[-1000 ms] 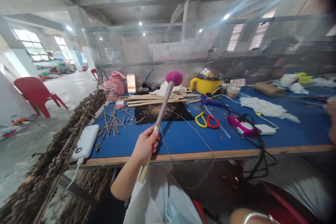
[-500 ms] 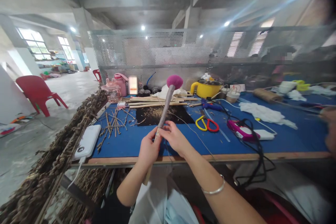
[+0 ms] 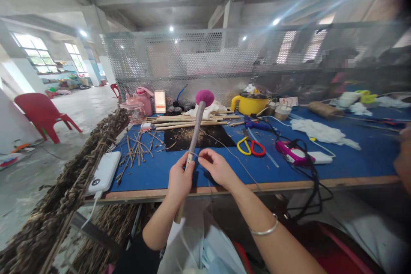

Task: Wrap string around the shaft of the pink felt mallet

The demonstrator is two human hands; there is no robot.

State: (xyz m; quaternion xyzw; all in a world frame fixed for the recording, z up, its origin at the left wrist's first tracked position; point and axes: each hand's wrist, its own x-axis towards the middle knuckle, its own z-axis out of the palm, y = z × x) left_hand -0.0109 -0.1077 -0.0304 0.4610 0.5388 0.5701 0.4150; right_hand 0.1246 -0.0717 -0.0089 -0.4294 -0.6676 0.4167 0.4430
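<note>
My left hand [image 3: 180,180] is closed around the lower, bare wooden part of a stick [image 3: 196,130]. The stick leans up and away, its upper length covered in a grey wrapping and its far end topped by a round magenta head [image 3: 204,97]. Just right of the stick, my right hand [image 3: 218,169] pinches a thin greyish cord [image 3: 195,155] that runs to the stick where the wrapping meets bare wood. Scissors [image 3: 251,147] with one yellow and one red handle lie on the blue table beyond my right hand.
Thin twigs [image 3: 138,150], a white power bank [image 3: 104,173] and a black mat [image 3: 218,137] with shavings lie on the table. Behind are pale sticks [image 3: 180,125] and a yellow pot [image 3: 253,106]. A blue glue gun [image 3: 257,124] and magenta device [image 3: 293,153] lie right.
My right hand has moved off the stick to the right, drawing the cord out between its fingers. The left hand still grips the stick, and the view has shifted slightly.
</note>
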